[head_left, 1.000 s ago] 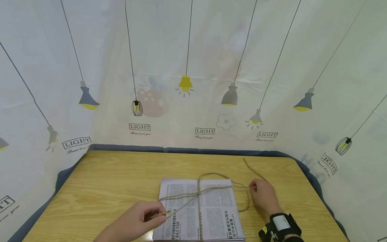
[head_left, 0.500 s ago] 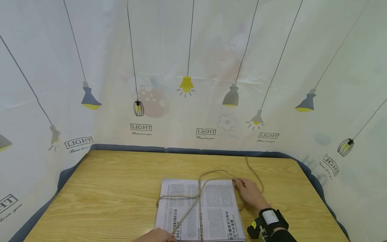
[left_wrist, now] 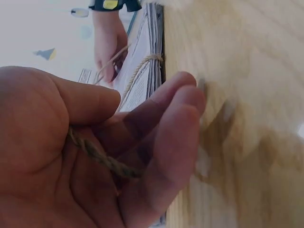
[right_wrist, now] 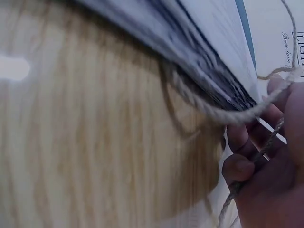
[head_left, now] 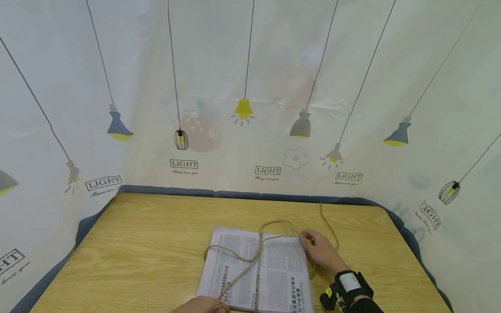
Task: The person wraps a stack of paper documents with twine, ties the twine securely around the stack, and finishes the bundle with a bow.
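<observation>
A stack of newspapers (head_left: 279,269) lies on the wooden table with brown twine (head_left: 239,277) crossing over its top. At the stack's near edge, my left hand (head_left: 201,305) holds one length of the twine; the left wrist view shows that twine (left_wrist: 105,159) running across the palm beneath curled fingers. My right hand (head_left: 320,251) is at the far right corner of the stack, thumb and fingers curled round another strand. In the right wrist view a loop of twine (right_wrist: 228,115) bows out from the stack's side, and a held strand (right_wrist: 266,147) crosses the palm.
The twine's loose tail (head_left: 328,224) trails toward the table's back edge. Behind the wooden table (head_left: 148,243) hangs a pale cloth (head_left: 219,65) printed with lamps. A strapped device (head_left: 348,282) sits on the right wrist.
My left hand has drawn its twine down toward the near edge. My right hand has moved left to the stack's corner. The crosswise strand over the stack's left side now sags slack.
</observation>
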Tool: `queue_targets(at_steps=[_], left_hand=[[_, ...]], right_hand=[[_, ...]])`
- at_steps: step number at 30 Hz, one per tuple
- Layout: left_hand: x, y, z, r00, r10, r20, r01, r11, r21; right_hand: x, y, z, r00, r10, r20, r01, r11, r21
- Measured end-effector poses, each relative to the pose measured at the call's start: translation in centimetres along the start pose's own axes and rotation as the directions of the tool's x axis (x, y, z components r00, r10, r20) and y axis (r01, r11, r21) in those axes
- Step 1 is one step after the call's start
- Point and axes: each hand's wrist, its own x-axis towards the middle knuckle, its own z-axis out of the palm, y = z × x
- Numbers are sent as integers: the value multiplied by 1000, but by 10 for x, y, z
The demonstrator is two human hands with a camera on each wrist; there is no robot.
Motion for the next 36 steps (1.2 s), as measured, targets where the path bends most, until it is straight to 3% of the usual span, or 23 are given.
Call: queue_targets(at_steps=[2,5,7,9,12,17,23,26,29,32,36], left_hand=[[-1,-5,-6,999,36,-1,-35,998,-58],[-4,-11,-13,999,18,-27,-22,987,-159],[-5,-12,-17,999,-34,-38,23,967,-253],[-6,-12,-22,994,-93,-59,72,956,-284],[-5,-10,-28,988,-113,-105,87,970,-226],[5,-9,-36,963,-71,-259,73,997,-1],[29,-9,-43,906,-77,-416,188,954,233],[44,-10,-49,892,-85,-445,218,941,257],[61,-13,-54,888,-85,-451,220,942,255],[76,-17,-56,880,-65,-470,210,942,262],[87,-20,-56,869,-49,-492,203,943,264]], right_hand=[[-2,3,-1,1000,-5,-3,5,1000,-26],[-7,5,-4,1000,-5,6,6,999,-54],[-12,6,-6,1000,-4,23,6,998,-61],[-17,7,-9,999,-5,43,8,998,-56],[-26,7,-12,997,-17,78,20,999,-41],[-41,13,-13,990,-58,126,64,997,-41],[-65,12,-6,963,-173,207,165,985,56],[-76,8,0,945,-181,271,146,979,145],[-83,3,6,926,-154,344,88,976,200],[-87,-2,11,909,-121,398,47,980,192],[-89,-5,14,920,-101,379,53,989,135]])
